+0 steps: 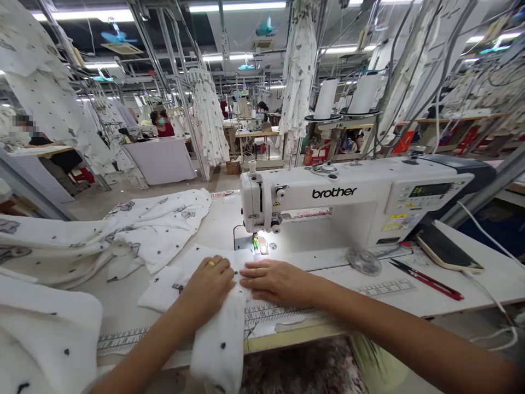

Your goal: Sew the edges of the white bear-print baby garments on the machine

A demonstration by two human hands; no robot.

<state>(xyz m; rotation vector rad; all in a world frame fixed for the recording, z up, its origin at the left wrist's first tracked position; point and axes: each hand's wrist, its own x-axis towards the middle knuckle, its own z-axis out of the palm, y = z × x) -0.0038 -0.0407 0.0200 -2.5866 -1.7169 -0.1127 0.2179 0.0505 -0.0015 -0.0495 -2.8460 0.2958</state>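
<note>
A narrow piece of white printed fabric (219, 342) lies in front of the sewing machine (303, 189) and hangs over the table's front edge. My left hand (211, 287), with a ring on one finger, is closed on this fabric, fingers bent and pressed down. Beside it my right hand (274, 280) lies flat along the fabric's right edge, fingers stretched toward the left. Both hands are just in front of the lit presser foot (256, 243). The fabric's far end reaches close to the foot; whether it is under it I cannot tell.
More printed fabric (159, 224) is heaped at left. A printed ruler strip (266, 313) runs along the table front. At right lie red-handled tweezers (430, 280), a phone (447, 249) with a cable, and a clear round disc (364, 260). Thread cones (327, 98) stand behind; people work farther back.
</note>
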